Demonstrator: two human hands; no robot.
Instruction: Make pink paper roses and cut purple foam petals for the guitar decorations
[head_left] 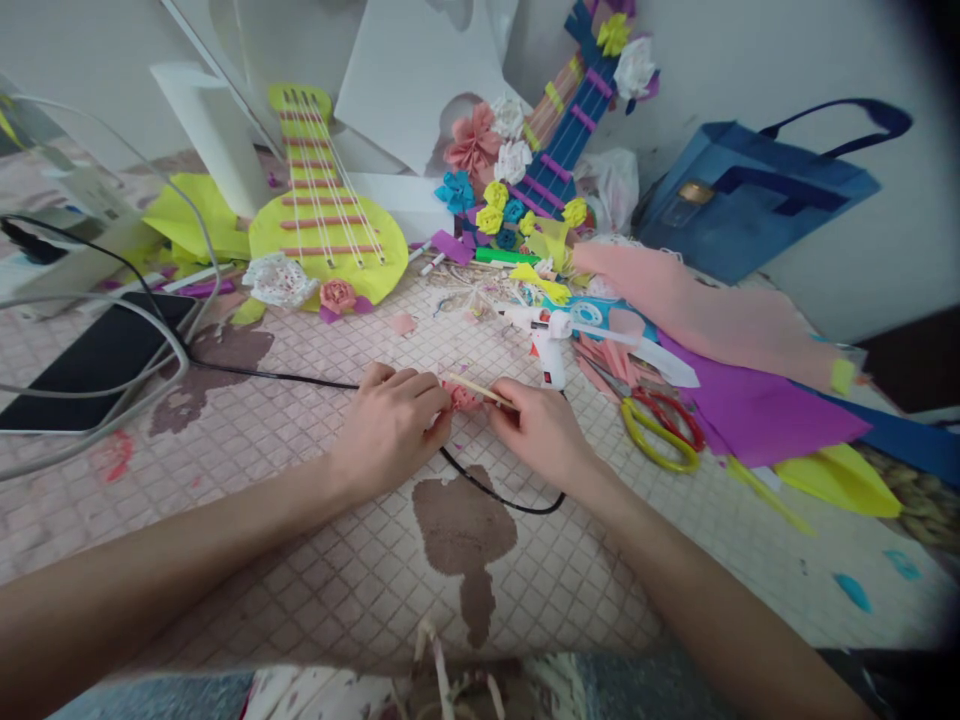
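Between my two hands, low over the table, is a pink crepe-paper flower (pixel 465 397). My left hand (pixel 397 415) pinches its left side with curled fingers. A thin wooden stick (pixel 480 388) lies across the top of the flower, its near end in the closed fingers of my right hand (pixel 544 425). Just beyond my right hand, a white hot glue gun (pixel 551 345) rests on the table. Its black cable (pixel 495 492) loops beneath and around my hands. My fingers partly hide the flower.
Scissors (pixel 664 430) and coloured paper sheets (pixel 765 400) lie to the right. Behind stand a yellow paper guitar (pixel 330 220) and a blue one (pixel 559 160) with paper flowers. A blue bag (pixel 750 200) stands at back right; a dark tablet-like device (pixel 97 360) lies left among cables.
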